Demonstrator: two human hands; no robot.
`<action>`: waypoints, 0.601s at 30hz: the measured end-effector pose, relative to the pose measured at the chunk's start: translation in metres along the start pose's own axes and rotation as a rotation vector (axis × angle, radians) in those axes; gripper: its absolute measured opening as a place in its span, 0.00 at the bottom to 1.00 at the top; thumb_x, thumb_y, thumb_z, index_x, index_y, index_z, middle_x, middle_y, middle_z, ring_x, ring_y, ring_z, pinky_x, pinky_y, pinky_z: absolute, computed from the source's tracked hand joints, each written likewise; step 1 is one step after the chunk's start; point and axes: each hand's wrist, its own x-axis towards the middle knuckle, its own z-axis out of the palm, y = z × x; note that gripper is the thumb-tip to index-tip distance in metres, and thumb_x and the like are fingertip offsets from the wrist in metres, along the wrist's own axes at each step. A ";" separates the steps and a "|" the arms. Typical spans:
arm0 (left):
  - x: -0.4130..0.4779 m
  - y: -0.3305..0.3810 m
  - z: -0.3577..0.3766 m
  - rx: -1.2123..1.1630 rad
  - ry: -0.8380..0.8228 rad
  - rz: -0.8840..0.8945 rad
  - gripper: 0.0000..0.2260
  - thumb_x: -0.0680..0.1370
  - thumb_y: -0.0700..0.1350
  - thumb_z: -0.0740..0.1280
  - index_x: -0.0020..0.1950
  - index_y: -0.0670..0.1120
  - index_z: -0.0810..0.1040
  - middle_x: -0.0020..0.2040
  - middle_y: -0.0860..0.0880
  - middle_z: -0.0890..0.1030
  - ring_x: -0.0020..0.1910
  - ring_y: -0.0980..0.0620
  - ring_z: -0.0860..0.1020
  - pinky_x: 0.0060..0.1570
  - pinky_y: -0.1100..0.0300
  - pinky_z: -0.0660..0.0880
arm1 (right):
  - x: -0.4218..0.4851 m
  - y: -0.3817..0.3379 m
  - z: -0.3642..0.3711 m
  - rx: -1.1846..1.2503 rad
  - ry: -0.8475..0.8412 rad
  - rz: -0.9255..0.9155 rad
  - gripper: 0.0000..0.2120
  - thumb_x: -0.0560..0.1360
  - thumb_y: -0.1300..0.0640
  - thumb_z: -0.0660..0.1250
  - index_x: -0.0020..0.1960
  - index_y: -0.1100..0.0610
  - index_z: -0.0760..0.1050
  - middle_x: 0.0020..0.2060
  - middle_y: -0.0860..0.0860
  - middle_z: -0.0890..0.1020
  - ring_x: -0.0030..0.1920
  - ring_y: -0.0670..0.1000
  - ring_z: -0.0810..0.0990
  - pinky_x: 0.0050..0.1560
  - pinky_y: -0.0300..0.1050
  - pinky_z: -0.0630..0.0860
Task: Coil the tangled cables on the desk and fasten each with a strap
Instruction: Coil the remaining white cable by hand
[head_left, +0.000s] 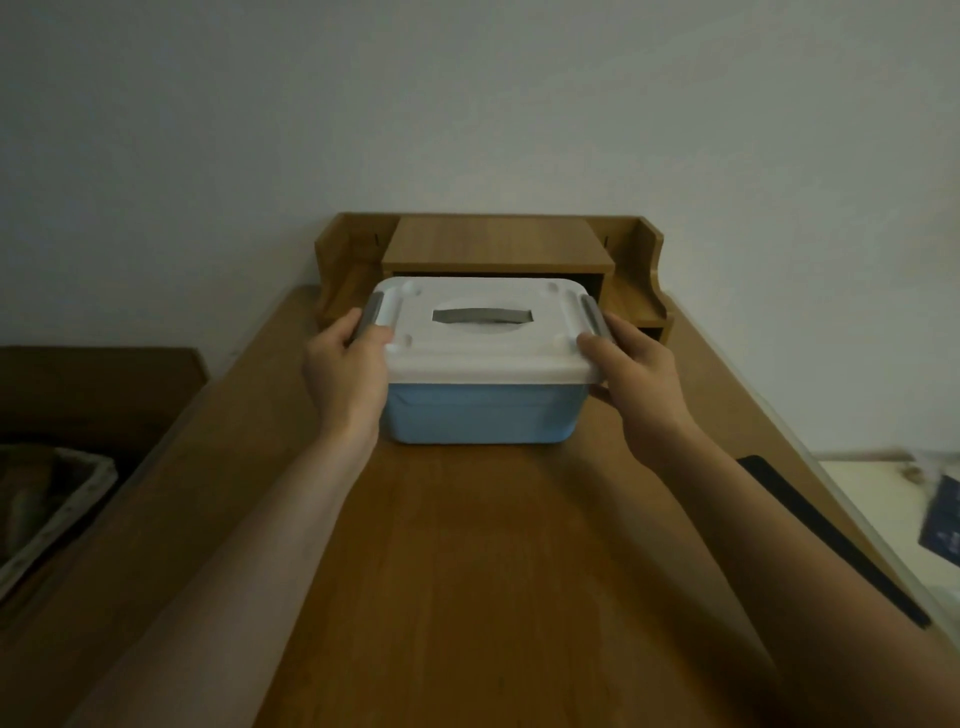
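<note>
A blue storage box (480, 413) with a white lid (485, 338) and grey side latches stands on the wooden desk (467, 571) in front of me. My left hand (345, 371) grips the box's left end, its thumb on the lid near the left latch. On the opposite end, my right hand (636, 366) holds the box with its thumb on the lid by the right latch. The lid is on the box. No cables or straps are in sight.
A wooden desk organiser (493, 249) stands against the wall right behind the box. A dark flat strip (831, 535) lies along the desk's right edge. A basket (47, 509) sits low at the left, and papers lie off the desk at the right.
</note>
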 end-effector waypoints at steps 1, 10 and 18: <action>0.001 -0.001 -0.001 0.000 0.002 0.005 0.22 0.79 0.42 0.69 0.73 0.46 0.75 0.62 0.54 0.80 0.48 0.64 0.75 0.38 0.77 0.69 | 0.000 -0.001 -0.001 -0.019 -0.006 -0.009 0.30 0.78 0.49 0.70 0.77 0.53 0.68 0.67 0.48 0.78 0.64 0.50 0.79 0.61 0.54 0.81; -0.001 -0.004 -0.001 0.025 0.002 0.008 0.22 0.79 0.44 0.69 0.74 0.46 0.74 0.60 0.55 0.78 0.52 0.61 0.76 0.45 0.69 0.71 | -0.003 -0.007 -0.001 -0.082 -0.035 -0.045 0.27 0.82 0.52 0.65 0.79 0.54 0.65 0.68 0.47 0.76 0.64 0.49 0.78 0.64 0.53 0.79; 0.001 -0.001 -0.001 -0.043 -0.114 -0.098 0.19 0.81 0.46 0.67 0.71 0.50 0.71 0.52 0.57 0.76 0.47 0.59 0.76 0.39 0.66 0.70 | 0.000 -0.007 -0.002 0.001 -0.041 0.011 0.28 0.80 0.48 0.67 0.78 0.50 0.65 0.66 0.47 0.76 0.62 0.49 0.78 0.56 0.46 0.82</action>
